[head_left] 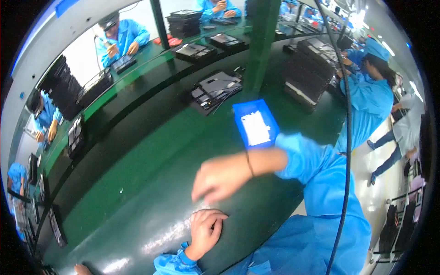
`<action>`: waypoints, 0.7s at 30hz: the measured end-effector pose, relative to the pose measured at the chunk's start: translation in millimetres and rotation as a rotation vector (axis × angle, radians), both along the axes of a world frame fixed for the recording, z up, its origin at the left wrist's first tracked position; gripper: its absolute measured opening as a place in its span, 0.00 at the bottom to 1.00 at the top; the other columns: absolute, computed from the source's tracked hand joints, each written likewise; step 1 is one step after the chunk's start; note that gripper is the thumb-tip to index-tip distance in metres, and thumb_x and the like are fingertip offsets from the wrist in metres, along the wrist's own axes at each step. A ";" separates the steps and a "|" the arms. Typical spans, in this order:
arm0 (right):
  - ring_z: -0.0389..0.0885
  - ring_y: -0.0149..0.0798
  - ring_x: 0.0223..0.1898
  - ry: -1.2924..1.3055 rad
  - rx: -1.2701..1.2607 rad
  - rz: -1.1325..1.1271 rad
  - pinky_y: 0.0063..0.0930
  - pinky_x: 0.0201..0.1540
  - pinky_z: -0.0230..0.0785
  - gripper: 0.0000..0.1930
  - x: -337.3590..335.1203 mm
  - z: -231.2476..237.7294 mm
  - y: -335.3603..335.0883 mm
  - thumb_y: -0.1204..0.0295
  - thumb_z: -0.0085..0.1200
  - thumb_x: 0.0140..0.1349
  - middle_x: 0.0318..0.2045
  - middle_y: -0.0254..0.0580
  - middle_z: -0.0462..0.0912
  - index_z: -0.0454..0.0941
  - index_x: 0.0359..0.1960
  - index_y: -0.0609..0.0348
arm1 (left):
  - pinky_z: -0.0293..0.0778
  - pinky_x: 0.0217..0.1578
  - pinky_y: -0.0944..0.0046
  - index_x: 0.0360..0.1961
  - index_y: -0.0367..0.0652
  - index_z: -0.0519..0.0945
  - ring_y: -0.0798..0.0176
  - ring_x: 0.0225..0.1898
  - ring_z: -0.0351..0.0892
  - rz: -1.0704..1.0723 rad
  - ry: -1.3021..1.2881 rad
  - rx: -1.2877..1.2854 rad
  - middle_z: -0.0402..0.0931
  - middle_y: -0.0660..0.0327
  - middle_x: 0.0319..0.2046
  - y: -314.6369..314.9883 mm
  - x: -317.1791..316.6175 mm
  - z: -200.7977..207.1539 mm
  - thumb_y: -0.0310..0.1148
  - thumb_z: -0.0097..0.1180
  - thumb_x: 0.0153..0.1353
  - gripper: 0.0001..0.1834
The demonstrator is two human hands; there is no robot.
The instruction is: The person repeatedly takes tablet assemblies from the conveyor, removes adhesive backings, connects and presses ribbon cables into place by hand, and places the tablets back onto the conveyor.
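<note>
Left hand: the person's left hand (206, 231) is resting palm down on the green surface (151, 201), its blue cuff lying just behind the wrist.
Left grip: the fingers are curving loosely and the thumb is standing apart from them; nothing is showing between them.
Right hand: the right hand (217, 181) is hanging over the surface just beyond the left one, its fingers pointing down and blurring; a thin dark band (249, 165) is circling the wrist.
Right grip: the blur is hiding too much, so I cannot tell whether the fingertips are apart, together or clamped on something.
Blue bin: the open-topped blue bin (261, 105) is sitting on the surface just beyond the right forearm, which is crossing in front of its near end.
White pieces: a heap of small white pieces (255, 129) is lying inside the bin.
Loose parts: a grey plate with dark parts and thin cables (217, 87) is lying to the left of the bin, well apart from both hands.
Right side: a tall dark stack (305, 68) is leaning beyond the bin, and a co-worker in blue (369, 105) is standing beside it.
Post and cable: a green post (263, 46) is rising behind the bin, while a black cable (348, 114) is hanging down in front of the person's sleeve.
Far side: flat dark devices (195, 51) are lying along the curve of the line, and other workers in blue are sitting across it.
Lower left corner: part of another person's hand (82, 269) is showing at the edge.
</note>
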State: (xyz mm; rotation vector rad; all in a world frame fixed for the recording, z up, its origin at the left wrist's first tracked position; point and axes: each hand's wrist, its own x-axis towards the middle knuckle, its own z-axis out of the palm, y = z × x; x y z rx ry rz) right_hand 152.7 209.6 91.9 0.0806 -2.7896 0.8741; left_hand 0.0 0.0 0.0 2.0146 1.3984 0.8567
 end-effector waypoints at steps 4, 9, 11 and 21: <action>0.81 0.51 0.43 -0.073 0.388 -0.281 0.45 0.47 0.73 0.14 -13.6 15.5 101.2 0.67 0.55 0.57 0.40 0.49 0.84 0.82 0.44 0.57 | 0.63 0.45 0.58 0.33 0.49 0.83 0.58 0.42 0.75 0.039 -0.091 0.058 0.81 0.66 0.37 5.4 12.4 -4.1 0.23 0.57 0.53 0.08; 0.82 0.55 0.44 -0.462 0.537 -0.706 0.45 0.47 0.74 0.15 1.1 -4.4 267.6 0.67 0.49 0.56 0.42 0.52 0.84 0.83 0.41 0.55 | 0.64 0.45 0.58 0.33 0.50 0.83 0.59 0.41 0.75 0.013 -0.105 0.070 0.80 0.68 0.36 6.7 8.8 -7.4 0.25 0.56 0.54 0.08; 0.82 0.54 0.49 -0.624 0.513 -0.849 0.45 0.48 0.73 0.17 17.1 -15.5 303.8 0.74 0.49 0.53 0.45 0.55 0.83 0.82 0.44 0.61 | 0.63 0.46 0.58 0.33 0.49 0.83 0.58 0.41 0.76 -0.023 -0.142 0.070 0.81 0.66 0.36 9.4 13.3 -9.2 0.24 0.57 0.54 0.08; 0.76 0.52 0.55 -0.710 0.329 -0.852 0.49 0.58 0.64 0.21 -48.3 -56.1 282.4 0.60 0.51 0.59 0.52 0.49 0.80 0.79 0.54 0.48 | 0.64 0.43 0.58 0.34 0.50 0.83 0.60 0.41 0.76 0.017 -0.095 0.003 0.81 0.67 0.37 -3.7 0.8 -1.7 0.25 0.56 0.54 0.09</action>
